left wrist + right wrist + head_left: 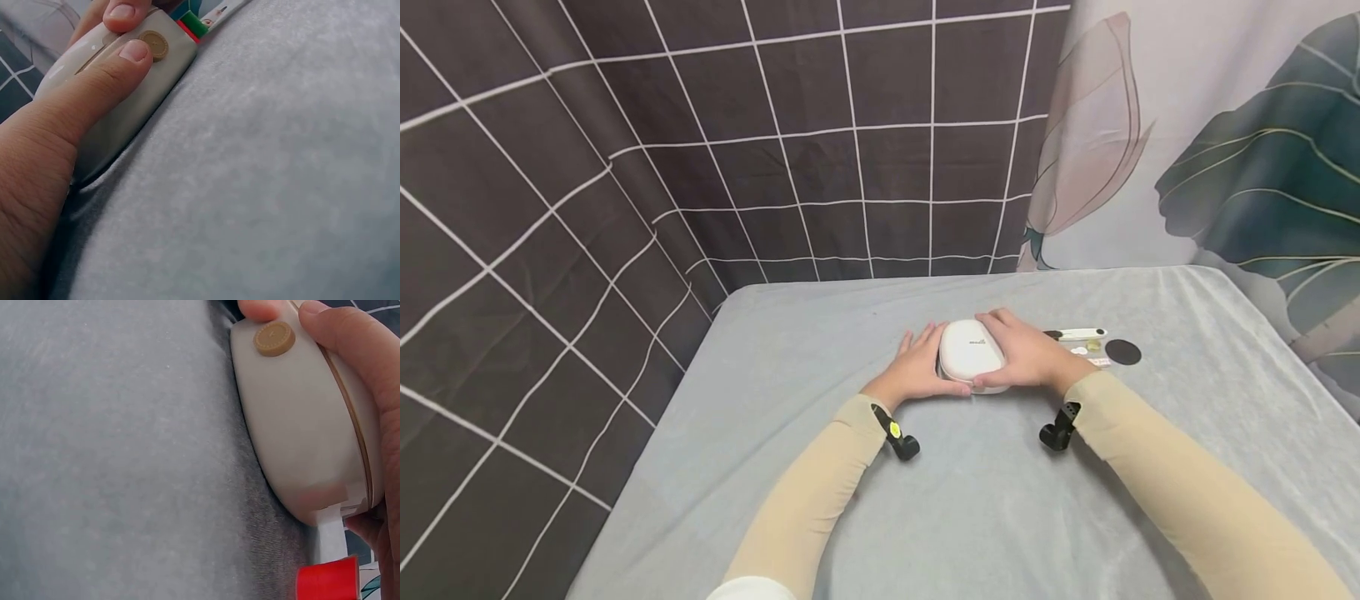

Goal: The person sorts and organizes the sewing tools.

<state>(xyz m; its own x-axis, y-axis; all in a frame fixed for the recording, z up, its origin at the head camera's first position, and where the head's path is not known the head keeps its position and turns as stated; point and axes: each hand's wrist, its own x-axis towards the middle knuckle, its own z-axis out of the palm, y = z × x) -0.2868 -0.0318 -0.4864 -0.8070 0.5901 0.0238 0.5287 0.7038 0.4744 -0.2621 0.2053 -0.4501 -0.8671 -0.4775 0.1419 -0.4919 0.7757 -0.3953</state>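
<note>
Case (968, 354), white: on grey surface (955, 500); tan knob (274, 337) on near side. Left hand (917, 371): gripping case's left. Right hand (1028, 354): gripping case's right. Black disc (1123, 352), white-handled tool (1081, 334): lying right of case.

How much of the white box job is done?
Done, it seems: the lid sits on the box. In hand: the left hand and right hand hold the box between them. Maybe left: the white tool and black disc lie outside, but I can't tell whether they go in.
</note>
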